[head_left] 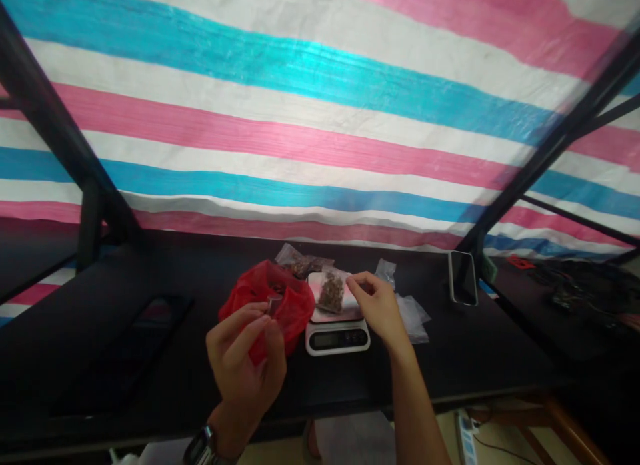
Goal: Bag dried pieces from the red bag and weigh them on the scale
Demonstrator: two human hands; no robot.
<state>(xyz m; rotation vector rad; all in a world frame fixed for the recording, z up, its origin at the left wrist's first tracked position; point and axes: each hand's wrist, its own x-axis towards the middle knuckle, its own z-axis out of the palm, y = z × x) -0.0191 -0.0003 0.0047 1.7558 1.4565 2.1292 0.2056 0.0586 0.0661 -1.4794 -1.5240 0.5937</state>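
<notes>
A white kitchen scale [311, 343] with a dark display stands on the black table. On its plate lies a small clear plastic bag [331, 293] with brown, grainy contents. My right hand [377, 305] is closed at the bag's upper right corner, thumb and forefinger pinched together. Just left of the scale sits an open red plastic bag [295, 318], with dark contents partly showing inside. In front of it my left hand [246, 358] pinches a small, shiny, see-through piece [274, 303], too small and blurred to name.
Another clear bag with brown contents [305, 265] lies behind the scale. Clear plastic bags [413, 318] lie to the right, near a phone [463, 278]. A dark flat device [155, 325] is at left. Black frame bars [530, 161] slope before a striped sheet [300, 138].
</notes>
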